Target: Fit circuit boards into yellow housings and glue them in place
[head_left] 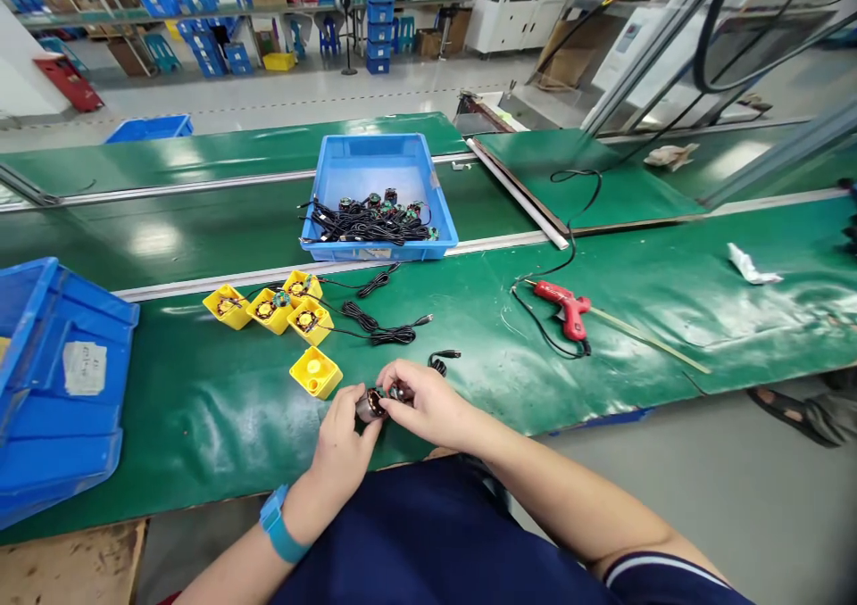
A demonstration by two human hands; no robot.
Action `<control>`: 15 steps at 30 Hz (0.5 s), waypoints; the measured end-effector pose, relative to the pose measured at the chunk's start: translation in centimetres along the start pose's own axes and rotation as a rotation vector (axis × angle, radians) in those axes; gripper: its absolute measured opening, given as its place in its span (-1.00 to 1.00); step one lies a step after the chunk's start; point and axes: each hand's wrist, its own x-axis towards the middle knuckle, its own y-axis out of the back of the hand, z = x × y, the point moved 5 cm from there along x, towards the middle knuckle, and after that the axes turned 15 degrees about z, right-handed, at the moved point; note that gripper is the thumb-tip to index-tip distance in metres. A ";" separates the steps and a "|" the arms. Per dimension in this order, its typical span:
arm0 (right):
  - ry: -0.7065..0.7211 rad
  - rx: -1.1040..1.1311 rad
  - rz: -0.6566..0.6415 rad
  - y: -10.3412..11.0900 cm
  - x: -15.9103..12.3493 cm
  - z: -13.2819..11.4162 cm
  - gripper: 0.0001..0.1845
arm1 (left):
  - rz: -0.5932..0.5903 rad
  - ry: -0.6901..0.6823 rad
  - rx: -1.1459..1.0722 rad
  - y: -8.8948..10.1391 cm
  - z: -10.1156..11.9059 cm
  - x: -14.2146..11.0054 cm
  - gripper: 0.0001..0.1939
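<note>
My left hand (341,453), with a blue band on its wrist, grips a small dark cylindrical motor-like part (370,405) from below. My right hand (428,404) pinches the top of the same part, with a second small dark piece (402,393) at its fingertips. Just above my hands stands an empty-looking yellow plastic holder (315,372). Farther up, several yellow holders (264,309) carry round circuit parts with black cables trailing to the right. A black plug lead (442,361) lies just beyond my right hand.
A blue tray (378,163) holds a tangle of black cables and small parts. A large blue crate (60,382) sits at the left edge of the green bench. A red glue gun (566,309) lies to the right. Blue bins are stacked beyond the bench.
</note>
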 end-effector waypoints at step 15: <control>-0.134 -0.011 0.036 0.4 0.6 0.7 -0.91 | 0.216 0.093 0.092 7.1 -4.6 1.8 -0.03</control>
